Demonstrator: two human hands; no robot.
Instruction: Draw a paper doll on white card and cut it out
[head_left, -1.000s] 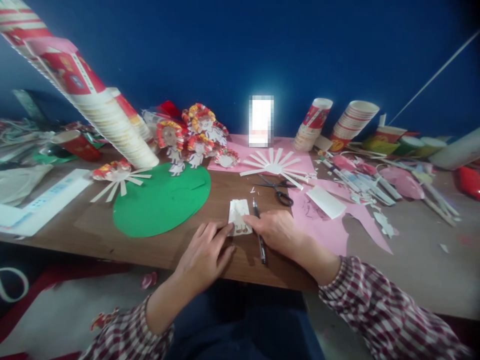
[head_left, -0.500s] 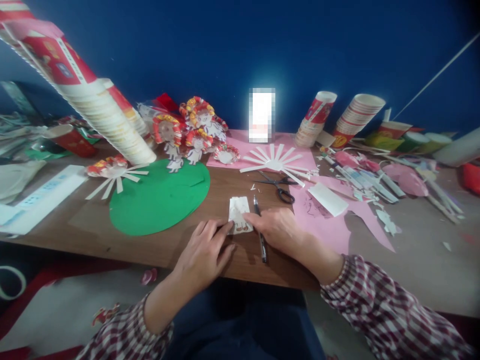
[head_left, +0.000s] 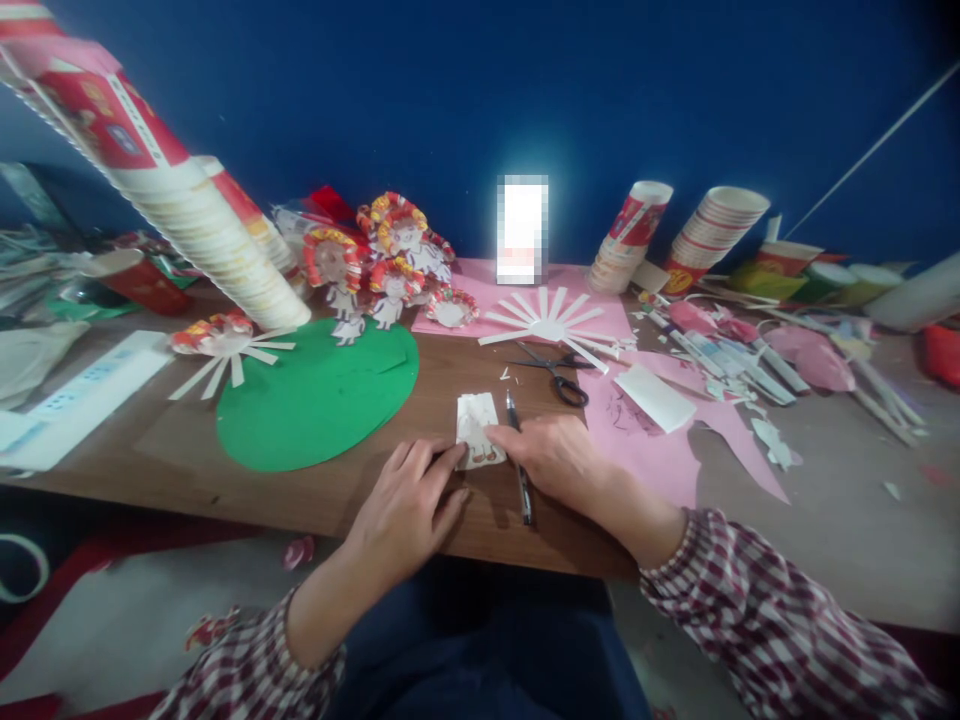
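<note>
A small white paper piece (head_left: 475,405) with a little figure drawn on it lies flat on the table in front of me. My left hand (head_left: 405,500) rests at its left edge, fingers stretched out and apart, fingertips touching the paper. From the right, my right hand (head_left: 559,455) reaches one extended finger onto the drawing; its other fingers are bent and partly hidden. Between the paper and that hand lies a black pen (head_left: 523,480), not held. Black-handled scissors (head_left: 570,388) lie just beyond, blades partly spread.
Left stand a green paper oval (head_left: 315,410), paper-cup stacks (head_left: 210,240) and red-haired paper figures (head_left: 397,240). White strips (head_left: 546,328) fan out on pink paper (head_left: 450,310) behind. To the right are more cups (head_left: 720,230), a folded white paper (head_left: 655,398) and scraps.
</note>
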